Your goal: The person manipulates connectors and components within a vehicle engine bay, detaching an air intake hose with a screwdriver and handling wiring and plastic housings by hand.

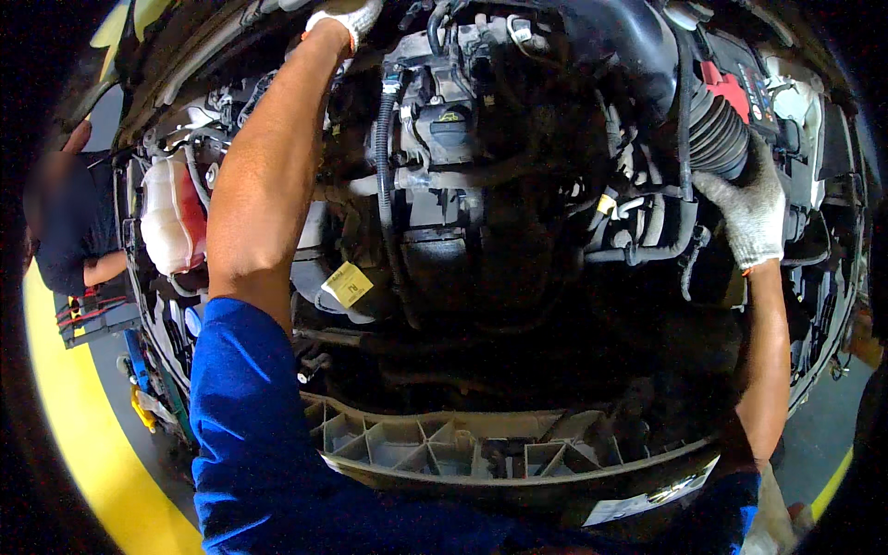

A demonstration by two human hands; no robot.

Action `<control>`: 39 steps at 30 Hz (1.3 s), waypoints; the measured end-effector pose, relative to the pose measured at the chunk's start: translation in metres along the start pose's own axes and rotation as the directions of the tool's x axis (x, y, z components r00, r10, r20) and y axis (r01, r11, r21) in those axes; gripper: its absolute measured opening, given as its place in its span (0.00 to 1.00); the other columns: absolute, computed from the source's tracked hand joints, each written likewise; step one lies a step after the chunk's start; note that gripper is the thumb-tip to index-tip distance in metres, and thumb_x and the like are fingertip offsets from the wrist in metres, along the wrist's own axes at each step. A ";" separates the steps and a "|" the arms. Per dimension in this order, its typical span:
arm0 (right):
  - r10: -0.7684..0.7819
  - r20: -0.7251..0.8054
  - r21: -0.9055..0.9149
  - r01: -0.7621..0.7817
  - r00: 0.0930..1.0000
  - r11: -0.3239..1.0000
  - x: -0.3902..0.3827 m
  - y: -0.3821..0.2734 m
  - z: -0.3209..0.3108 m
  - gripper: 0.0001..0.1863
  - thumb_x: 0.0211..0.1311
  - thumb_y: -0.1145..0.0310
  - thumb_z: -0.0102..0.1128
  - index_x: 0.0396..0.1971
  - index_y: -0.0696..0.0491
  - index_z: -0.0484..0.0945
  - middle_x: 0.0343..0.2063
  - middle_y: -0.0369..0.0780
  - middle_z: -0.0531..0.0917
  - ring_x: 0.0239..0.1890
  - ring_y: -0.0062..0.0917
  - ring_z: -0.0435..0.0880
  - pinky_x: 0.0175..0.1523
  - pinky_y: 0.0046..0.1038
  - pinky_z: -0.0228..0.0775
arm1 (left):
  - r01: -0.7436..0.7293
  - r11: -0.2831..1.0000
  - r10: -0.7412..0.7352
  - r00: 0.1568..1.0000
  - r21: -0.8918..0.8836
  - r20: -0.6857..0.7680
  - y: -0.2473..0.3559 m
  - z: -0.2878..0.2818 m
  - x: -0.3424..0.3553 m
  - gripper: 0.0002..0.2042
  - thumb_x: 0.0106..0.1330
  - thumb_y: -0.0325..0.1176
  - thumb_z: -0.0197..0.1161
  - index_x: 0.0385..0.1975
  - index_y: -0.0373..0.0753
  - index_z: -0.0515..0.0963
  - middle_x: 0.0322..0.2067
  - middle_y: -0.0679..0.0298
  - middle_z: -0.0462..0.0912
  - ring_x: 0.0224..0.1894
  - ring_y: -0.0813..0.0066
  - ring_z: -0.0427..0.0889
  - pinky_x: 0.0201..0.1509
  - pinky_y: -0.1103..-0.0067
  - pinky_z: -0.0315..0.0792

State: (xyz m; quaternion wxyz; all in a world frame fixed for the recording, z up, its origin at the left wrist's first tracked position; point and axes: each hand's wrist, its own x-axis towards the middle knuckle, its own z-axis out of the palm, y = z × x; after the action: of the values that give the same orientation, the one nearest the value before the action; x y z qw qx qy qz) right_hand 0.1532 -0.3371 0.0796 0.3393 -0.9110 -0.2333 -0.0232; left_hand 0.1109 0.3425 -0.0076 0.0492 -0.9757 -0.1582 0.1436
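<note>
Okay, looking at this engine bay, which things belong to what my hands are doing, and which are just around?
At your hands:
- gloved right hand at the ribbed black hose; grip unclear
- gloved left hand at the top edge; contact unclear

Apparently just around:
- whitish reservoir, left side
- yellow tag
- yellow floor stripe

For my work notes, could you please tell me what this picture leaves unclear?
Head view:
Left hand: fingers cut off by the upper edge.
Right hand: some fingers hidden, by the hose or itself.
Engine: lower part lost in shadow.
Tag: fine print too small.
</note>
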 end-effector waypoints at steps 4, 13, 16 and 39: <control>0.021 -0.022 0.026 -0.021 1.000 0.999 -0.003 -0.017 0.011 0.45 0.44 0.67 0.82 0.64 0.63 0.70 0.56 0.51 0.82 0.56 0.33 0.83 0.64 0.32 0.71 | 0.061 0.976 0.006 0.952 0.207 -0.306 -0.016 0.052 -0.012 0.28 0.76 0.52 0.43 0.68 0.42 0.70 0.67 0.56 0.73 0.69 0.58 0.72 0.74 0.70 0.63; -0.044 -0.074 0.090 0.051 0.996 0.995 -0.002 -0.026 0.007 0.37 0.49 0.68 0.77 0.61 0.59 0.75 0.53 0.47 0.84 0.54 0.32 0.82 0.63 0.32 0.70 | 0.132 0.991 -0.122 0.949 0.015 -0.290 0.089 -0.026 -0.051 0.26 0.77 0.48 0.39 0.64 0.41 0.74 0.62 0.51 0.77 0.61 0.49 0.79 0.67 0.63 0.71; 0.141 0.004 0.498 -0.125 0.990 0.858 0.006 -0.022 0.004 0.30 0.54 0.73 0.71 0.60 0.62 0.76 0.51 0.43 0.84 0.52 0.30 0.82 0.61 0.30 0.72 | 0.215 0.974 -0.223 0.892 -0.064 -0.394 0.102 -0.032 -0.077 0.27 0.77 0.50 0.38 0.64 0.41 0.74 0.63 0.51 0.76 0.62 0.49 0.78 0.68 0.63 0.70; 0.403 0.033 0.889 -0.212 0.914 0.407 0.013 -0.013 0.011 0.14 0.62 0.74 0.58 0.48 0.53 0.80 0.37 0.36 0.85 0.35 0.25 0.84 0.40 0.27 0.76 | 0.183 0.941 -0.278 0.898 -0.285 -0.340 0.126 -0.060 -0.131 0.27 0.76 0.55 0.43 0.58 0.41 0.78 0.52 0.46 0.83 0.54 0.46 0.83 0.62 0.64 0.72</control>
State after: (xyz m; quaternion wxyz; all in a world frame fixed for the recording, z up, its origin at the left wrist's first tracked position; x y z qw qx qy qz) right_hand 0.1582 -0.3165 0.0816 0.7758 -0.6262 -0.0066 0.0776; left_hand 0.0463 0.1784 0.0663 -0.0262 -0.9576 -0.2776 -0.0732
